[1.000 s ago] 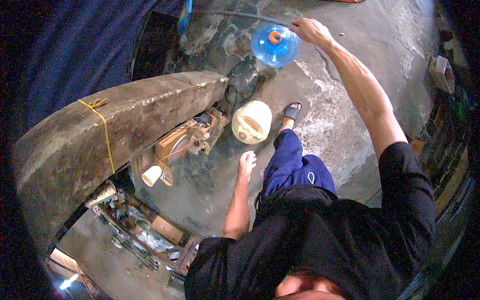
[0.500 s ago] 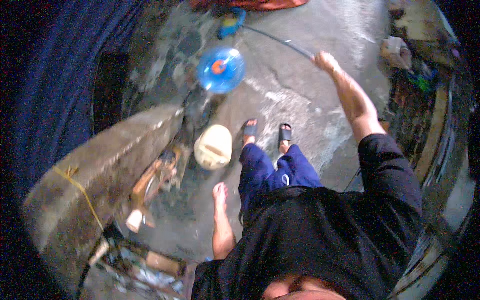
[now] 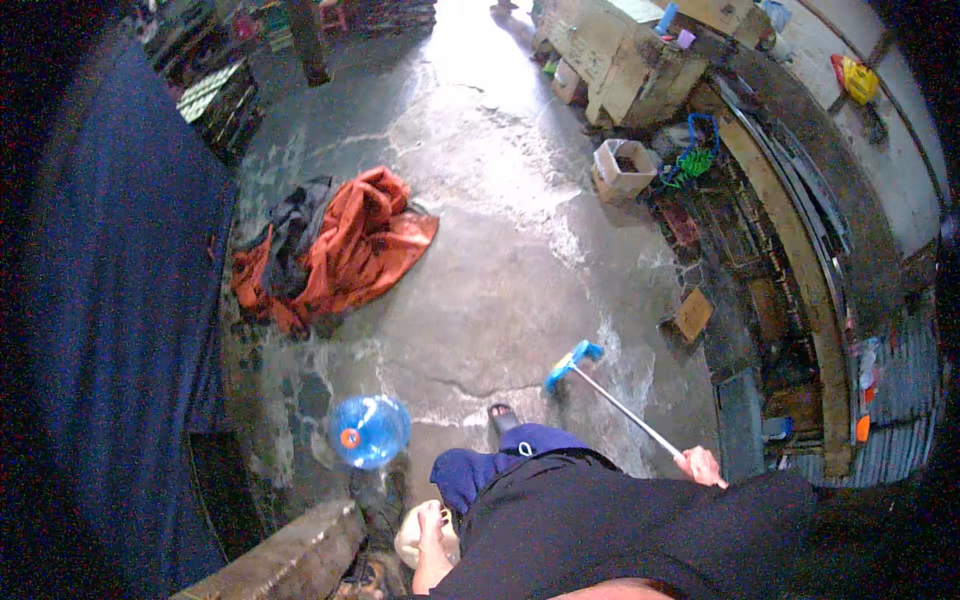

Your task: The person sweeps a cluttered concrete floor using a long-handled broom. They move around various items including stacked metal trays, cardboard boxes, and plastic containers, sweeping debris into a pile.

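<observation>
My right hand (image 3: 701,466) is wrapped round the grey pole of a long-handled floor brush (image 3: 628,412). Its blue-and-yellow head (image 3: 572,366) is at the floor ahead of my feet; the bristles do not show clearly. My left hand (image 3: 431,520) hangs low at my left side, fingers loosely apart, in front of a cream plastic container (image 3: 412,540). Whether it touches the container cannot be made out. A large clear-blue water jug (image 3: 372,432) with an orange cap is on the floor ahead and to the left.
A crumpled orange and dark tarp (image 3: 365,245) lies on the concrete floor (image 3: 500,290) ahead left. A blue curtain (image 3: 130,320) hangs at far left, beside a low wall (image 3: 290,550). Along the right are a white bin (image 3: 625,168), a cardboard piece (image 3: 693,314) and stacked boards (image 3: 790,200).
My view has swung up and forward, bringing the tarp and far floor into sight. My right hand still grips the brush, whose head now appears nearer. One sandalled foot is now visible instead of two.
</observation>
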{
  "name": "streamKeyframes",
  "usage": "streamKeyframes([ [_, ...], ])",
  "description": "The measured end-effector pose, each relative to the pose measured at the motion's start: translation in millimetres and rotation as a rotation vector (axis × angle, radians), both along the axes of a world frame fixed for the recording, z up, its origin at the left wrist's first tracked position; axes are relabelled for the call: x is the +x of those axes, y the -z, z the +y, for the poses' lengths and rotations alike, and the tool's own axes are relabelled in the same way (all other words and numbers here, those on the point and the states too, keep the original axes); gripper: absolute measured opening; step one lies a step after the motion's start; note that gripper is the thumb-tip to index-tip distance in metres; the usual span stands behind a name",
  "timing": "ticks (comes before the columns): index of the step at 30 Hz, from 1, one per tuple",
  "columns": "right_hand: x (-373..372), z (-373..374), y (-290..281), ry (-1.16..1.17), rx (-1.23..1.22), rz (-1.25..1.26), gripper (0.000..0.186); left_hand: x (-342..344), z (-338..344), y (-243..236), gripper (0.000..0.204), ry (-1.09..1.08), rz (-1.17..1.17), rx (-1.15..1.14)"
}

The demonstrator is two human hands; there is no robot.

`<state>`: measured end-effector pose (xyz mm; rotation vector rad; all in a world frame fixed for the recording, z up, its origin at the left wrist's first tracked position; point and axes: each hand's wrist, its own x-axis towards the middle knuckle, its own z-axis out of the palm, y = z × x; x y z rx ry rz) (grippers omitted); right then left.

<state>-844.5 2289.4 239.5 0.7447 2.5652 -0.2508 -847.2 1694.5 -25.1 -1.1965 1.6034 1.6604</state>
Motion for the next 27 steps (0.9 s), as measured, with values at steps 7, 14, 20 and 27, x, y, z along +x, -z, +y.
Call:
streamKeyframes([
  [7,-224,-115,49,0.072,-0.418,0.111,0.035,-245,11,-15,0.026,0.569,0.168,-0.211],
  [14,-531,-144,180,-0.287,-0.228,-0.002,0.032,-387,-19,-26,0.019,0.211,0.242,-0.07],
  [20,-465,-83,141,0.048,-0.051,-0.273,0.056,-348,-133,-8,0.018,0.331,-0.257,-0.159],
  [27,-414,-73,52,0.46,0.095,-0.216,0.044,-513,-163,8,0.024,0.562,-0.281,-0.309],
])
